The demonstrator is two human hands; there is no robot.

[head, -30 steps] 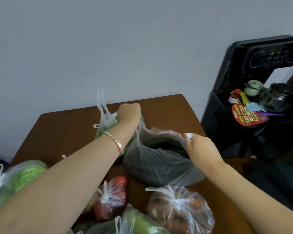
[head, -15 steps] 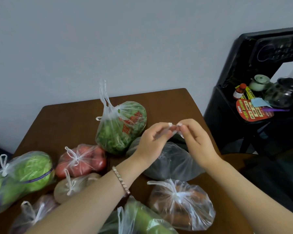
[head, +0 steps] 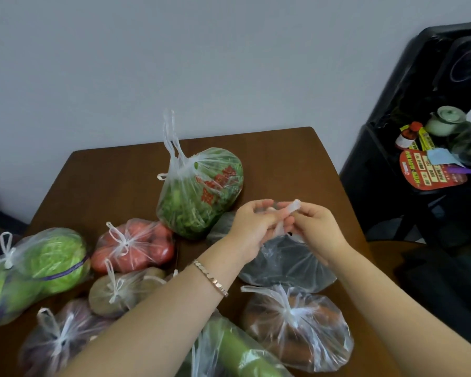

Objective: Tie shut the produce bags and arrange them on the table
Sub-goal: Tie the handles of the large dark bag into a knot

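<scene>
Produce bags (head: 136, 244) crowd the near half of a brown table (head: 114, 186), most of them already knotted at the neck. A cabbage bag (head: 38, 265) lies at the left edge. A leafy greens bag (head: 201, 191) stands nearer the middle with its handles pointing up.

One dark bag (head: 286, 265) is not yet closed. It rests on the table close to the right edge, directly under the person's hands and just behind a knotted bag of brownish produce (head: 297, 325). The left hand (head: 252, 221), a bracelet (head: 210, 277) at its wrist, and the right hand (head: 316, 224) meet above it, fingertips almost touching. Each hand has its fingers curled and pinches one of the bag's plastic ends (head: 294, 205).

The gathered plastic rises from the bag's mouth and leans up toward the right hand, so its long axis runs from low on the left to high on the right. Both hands sit equally near the neck, one to each side. The bag hangs slack below the grip, its weight on the table.

The step in hand looks like the crossing of the two ends to form the knot. The coming pull would likely run sideways, left and right, away from the neck. The thin film could slip from the pinch or tear if drawn hard.
</scene>
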